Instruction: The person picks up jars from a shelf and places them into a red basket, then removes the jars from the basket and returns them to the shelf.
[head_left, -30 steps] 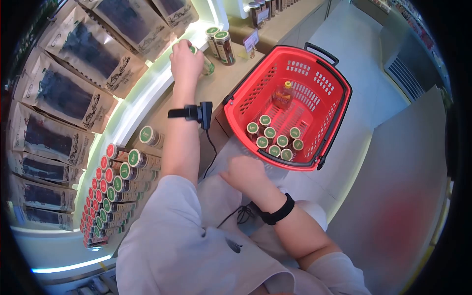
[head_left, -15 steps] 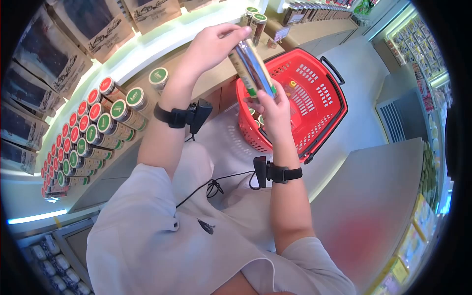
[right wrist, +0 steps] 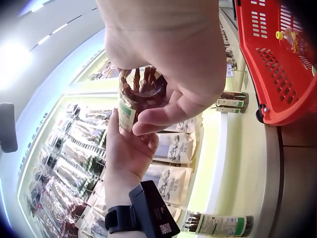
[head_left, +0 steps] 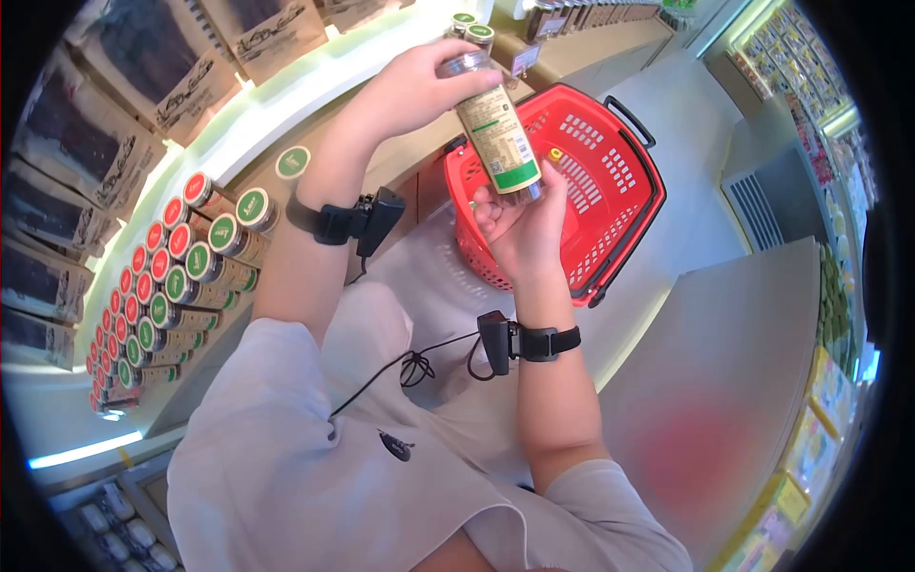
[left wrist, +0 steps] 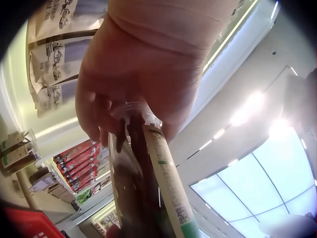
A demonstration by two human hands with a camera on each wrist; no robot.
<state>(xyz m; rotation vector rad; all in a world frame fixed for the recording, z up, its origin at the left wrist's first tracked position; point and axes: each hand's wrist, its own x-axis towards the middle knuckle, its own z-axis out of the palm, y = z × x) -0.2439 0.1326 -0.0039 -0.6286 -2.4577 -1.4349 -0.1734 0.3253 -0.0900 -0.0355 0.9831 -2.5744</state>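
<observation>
Turned since the earlier head view, the jar (head_left: pixel 499 138) now shows me its printed, green-banded side. Tilted, it crosses the edge of the counter (head_left: pixel 410 162) and the left rim of the red basket (head_left: pixel 624 227); I see open room toward the basket's right. Its upper end is gripped by the left hand (head_left: pixel 415 91), its lower end by curled fingers of the right hand (head_left: pixel 524 229).

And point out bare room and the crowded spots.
Bare counter lies between the lone green-lidded jar and the pair of jars, partly hidden by the left forearm; bare floor between the basket and vented unit. Crowded: the packed jar rows and the gap between left hand and right hand, filled by the held jar.
</observation>
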